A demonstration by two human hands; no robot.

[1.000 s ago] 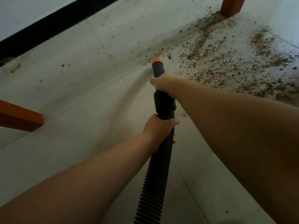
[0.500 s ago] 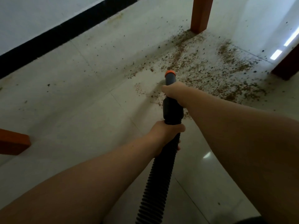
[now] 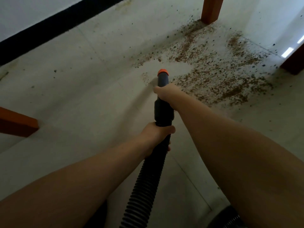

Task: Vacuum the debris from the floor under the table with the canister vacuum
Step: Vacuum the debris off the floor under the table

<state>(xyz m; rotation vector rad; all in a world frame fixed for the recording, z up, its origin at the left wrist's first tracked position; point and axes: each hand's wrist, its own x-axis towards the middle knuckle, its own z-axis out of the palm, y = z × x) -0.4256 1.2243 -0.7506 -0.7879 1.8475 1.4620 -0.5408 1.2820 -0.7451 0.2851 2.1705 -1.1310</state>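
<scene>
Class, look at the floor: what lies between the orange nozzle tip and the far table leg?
In the head view, brown debris is strewn across the tiles between the nozzle tip and the leg.

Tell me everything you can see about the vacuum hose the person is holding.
The vacuum hose is black and ribbed, plastic by the look of it, running from the bottom edge up to a smooth dark grey nozzle tube tipped with an orange ring. It points forward and down at the floor, its tip at the near edge of the brown debris. The left hand grips it where the ribs meet the tube; the right hand grips the tube further forward.
</scene>
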